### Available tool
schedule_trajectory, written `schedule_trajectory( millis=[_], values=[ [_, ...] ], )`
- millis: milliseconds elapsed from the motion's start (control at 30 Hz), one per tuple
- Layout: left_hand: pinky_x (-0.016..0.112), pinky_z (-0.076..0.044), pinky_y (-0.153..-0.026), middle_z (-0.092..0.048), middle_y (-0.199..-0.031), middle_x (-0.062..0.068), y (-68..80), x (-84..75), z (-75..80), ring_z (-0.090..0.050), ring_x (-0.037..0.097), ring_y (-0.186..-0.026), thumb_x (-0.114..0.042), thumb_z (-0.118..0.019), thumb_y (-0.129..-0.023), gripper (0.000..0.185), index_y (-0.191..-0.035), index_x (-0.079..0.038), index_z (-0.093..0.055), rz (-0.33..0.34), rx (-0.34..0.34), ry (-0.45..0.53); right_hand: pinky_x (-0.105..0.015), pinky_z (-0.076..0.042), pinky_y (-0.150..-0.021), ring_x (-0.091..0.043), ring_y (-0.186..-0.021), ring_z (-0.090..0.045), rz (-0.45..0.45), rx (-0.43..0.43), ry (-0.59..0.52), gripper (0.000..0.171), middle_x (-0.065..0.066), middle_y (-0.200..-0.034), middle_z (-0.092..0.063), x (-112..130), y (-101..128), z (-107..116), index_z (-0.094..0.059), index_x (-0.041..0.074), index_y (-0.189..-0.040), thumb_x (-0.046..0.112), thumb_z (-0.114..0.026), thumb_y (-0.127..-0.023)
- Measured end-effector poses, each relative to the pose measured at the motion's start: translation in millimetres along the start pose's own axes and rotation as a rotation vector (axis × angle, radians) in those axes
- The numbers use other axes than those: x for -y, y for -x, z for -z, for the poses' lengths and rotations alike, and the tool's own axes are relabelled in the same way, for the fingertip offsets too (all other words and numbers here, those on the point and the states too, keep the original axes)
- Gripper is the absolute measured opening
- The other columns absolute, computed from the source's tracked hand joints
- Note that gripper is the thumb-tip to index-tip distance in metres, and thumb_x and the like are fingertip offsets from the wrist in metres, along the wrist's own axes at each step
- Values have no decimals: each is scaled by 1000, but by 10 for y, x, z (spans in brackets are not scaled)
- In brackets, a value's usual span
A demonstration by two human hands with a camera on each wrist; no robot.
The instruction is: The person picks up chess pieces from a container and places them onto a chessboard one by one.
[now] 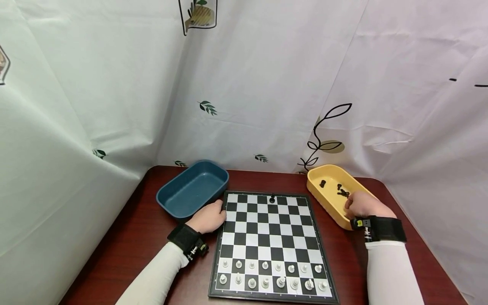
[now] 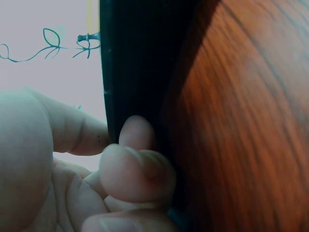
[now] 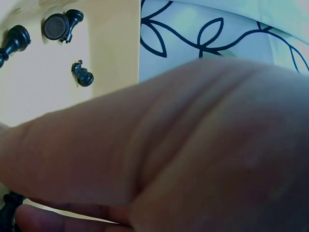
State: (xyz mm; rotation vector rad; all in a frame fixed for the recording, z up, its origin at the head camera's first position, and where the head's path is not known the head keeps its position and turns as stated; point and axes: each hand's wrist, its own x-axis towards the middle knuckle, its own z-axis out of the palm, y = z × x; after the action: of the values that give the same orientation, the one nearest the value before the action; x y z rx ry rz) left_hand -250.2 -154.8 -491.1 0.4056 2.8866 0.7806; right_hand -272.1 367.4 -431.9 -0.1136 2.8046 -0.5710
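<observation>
A black-and-white chessboard [image 1: 263,228] lies on the table, with white chess pieces [image 1: 265,282] in two rows along its near side. One black chess piece [image 1: 272,198] stands at the far edge. My left hand [image 1: 207,218] holds the board's left edge, thumb on top and fingers curled against the side in the left wrist view. Inside the yellow tray [image 1: 324,199] is my right hand [image 1: 364,205], fingers pointing down among black chess pieces [image 1: 343,192]. A black piece [image 3: 8,210] shows by its fingertips in the right wrist view; whether they pinch it is hidden.
A blue tray [image 1: 179,209] sits at the back left, close to the board's far left corner. Behind the dark red table [image 1: 263,176] hangs a white patterned cloth [image 1: 244,84], which also runs along both sides.
</observation>
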Motion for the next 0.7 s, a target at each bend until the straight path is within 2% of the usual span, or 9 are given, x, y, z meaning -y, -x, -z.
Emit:
schedule_trajectory(
  millis=[133,333,567,700],
  values=[
    [49,-55,-98,-71,-133,21,-6,8,-2,-70,26,-107,-17,-51,-111,44,-145,11,-59,0,-1,3,-35,-44,-64,-22,-70,-56,28,-17,28,7,-3,-76,-60,-14,-22,-28,-71,5,-82,-1,-68,-82],
    [48,-55,-97,-71,-131,20,-28,26,-17,-69,25,-104,-19,-49,-111,44,-143,10,-60,-3,-8,-8,-33,-38,-58,-16,-58,-50,69,-50,63,21,5,-59,-51,-28,-39,-97,-64,13,-64,6,-68,-82],
    [47,-55,-95,-72,-127,19,-39,40,-26,-68,24,-99,-19,-50,-111,44,-142,10,-60,-9,-3,0,-34,-39,-59,-18,-60,-51,57,-51,86,19,3,-62,-51,-50,-65,-133,-65,12,-67,10,-70,-85],
    [47,-56,-94,-72,-121,19,-38,42,-32,-68,23,-96,-18,-51,-111,41,-139,9,-62,-11,-12,-4,-36,-38,-62,-19,-63,-48,61,-42,119,20,2,-65,-47,-51,-101,-151,-60,13,-68,9,-67,-86]
  ],
)
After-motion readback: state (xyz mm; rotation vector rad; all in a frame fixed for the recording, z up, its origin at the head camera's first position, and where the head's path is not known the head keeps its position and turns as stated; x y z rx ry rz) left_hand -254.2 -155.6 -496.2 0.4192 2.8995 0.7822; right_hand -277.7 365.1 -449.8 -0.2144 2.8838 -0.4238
